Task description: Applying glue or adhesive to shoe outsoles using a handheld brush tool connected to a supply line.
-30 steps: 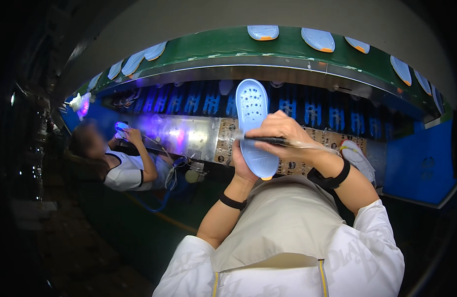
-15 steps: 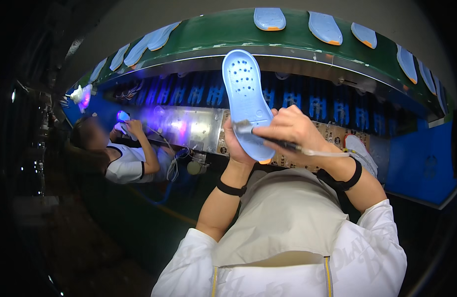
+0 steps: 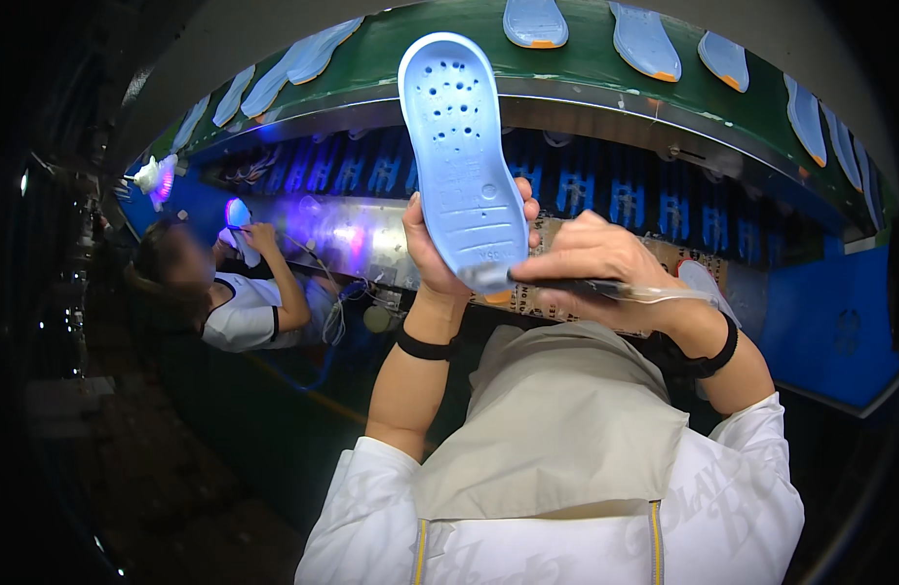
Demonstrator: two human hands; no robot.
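A light blue insole point(image 3: 459, 166) with small holes in its upper half is held up in front of me. My left hand point(image 3: 428, 255) wraps round its lower part from behind, the fingertips showing at the right edge. An orange patch shows at the insole's bottom end. In my right hand point(image 3: 610, 255) is a dark-handled brush point(image 3: 586, 287) with a clear tube point(image 3: 669, 293) running back from it along the wrist. The brush's bristles touch the insole close to its bottom end.
Beyond the insole runs a green conveyor belt point(image 3: 586, 73) carrying several similar blue insoles point(image 3: 646, 44). Below it is a metal ledge with patterned brown covering. A white shoe point(image 3: 701, 281) lies beyond my right wrist. At left, a co-worker point(image 3: 249, 307) sits beside a purple-lit lamp point(image 3: 157, 180).
The insole has moved up and left with my left hand. The brush has shifted from the insole's heel area down to its bottom end.
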